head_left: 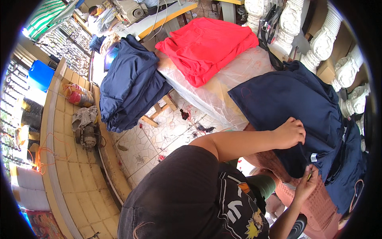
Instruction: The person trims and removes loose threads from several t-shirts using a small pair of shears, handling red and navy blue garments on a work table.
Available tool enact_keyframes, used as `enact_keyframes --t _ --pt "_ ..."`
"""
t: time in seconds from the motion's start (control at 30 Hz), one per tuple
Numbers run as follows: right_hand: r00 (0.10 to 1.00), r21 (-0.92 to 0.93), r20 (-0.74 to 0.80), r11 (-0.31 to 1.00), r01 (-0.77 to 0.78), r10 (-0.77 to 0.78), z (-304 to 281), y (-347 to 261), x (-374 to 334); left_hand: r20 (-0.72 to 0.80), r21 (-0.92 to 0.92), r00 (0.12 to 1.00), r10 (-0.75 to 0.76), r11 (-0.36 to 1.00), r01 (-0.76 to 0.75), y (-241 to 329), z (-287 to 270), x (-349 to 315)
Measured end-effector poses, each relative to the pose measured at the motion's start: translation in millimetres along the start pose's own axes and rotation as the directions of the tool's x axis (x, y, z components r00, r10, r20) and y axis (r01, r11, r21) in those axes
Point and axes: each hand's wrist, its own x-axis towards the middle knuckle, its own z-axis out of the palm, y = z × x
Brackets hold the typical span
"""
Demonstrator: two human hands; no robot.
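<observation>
A navy blue garment (pixel 278 99) is spread over the right end of the table and hangs down toward my lap. My left hand (pixel 290 133) is closed on a fold of its cloth, with the fingers curled under. Below it, a small white label (pixel 313 157) shows near the garment's lower edge. My right hand (pixel 308 180) is beside that edge, just under the label. Between its fingers is a small yellow tool (pixel 310 174), mostly hidden, so its kind is unclear.
Folded red cloth (pixel 207 46) lies on the plastic-covered table (pixel 234 107). A navy garment pile (pixel 129 83) rests on a wooden stool (pixel 151 119) at left. More navy cloth (pixel 348 171) hangs at right. White carved balusters (pixel 322 44) stand behind. A person (pixel 93 20) sits far left.
</observation>
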Motion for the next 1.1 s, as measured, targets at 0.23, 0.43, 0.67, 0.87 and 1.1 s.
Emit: enact_keyframes --t 0.23,0.43,0.67,0.87,1.1 --pt "0.963 0.033 0.263 0.998 0.053 -0.06 -21.8 -16.4 12.0 0.027 -0.371 0.987 -0.159 0.915 0.157 13.9 -39.1 41.2" --pt "0.919 0.293 0.358 0.915 -0.278 0.165 -54.1 -5.1 25.6 0.064 -0.673 0.932 -0.357 0.674 0.305 20.0 -70.0 58.3" --pt "0.897 0.563 0.111 0.716 -0.412 0.429 -52.1 10.4 -14.1 0.254 -0.277 0.9 -0.355 0.865 0.419 27.0 -57.1 49.3" --pt "0.936 0.127 0.091 0.928 -0.349 0.34 -37.2 21.6 -20.1 0.277 -0.072 0.896 -0.347 0.922 0.379 3.4 -31.4 20.0" --pt "0.947 0.114 -0.232 0.973 -0.201 0.223 -48.1 10.7 -9.3 0.137 -0.328 0.936 -0.325 0.876 0.353 36.2 -48.9 37.7"
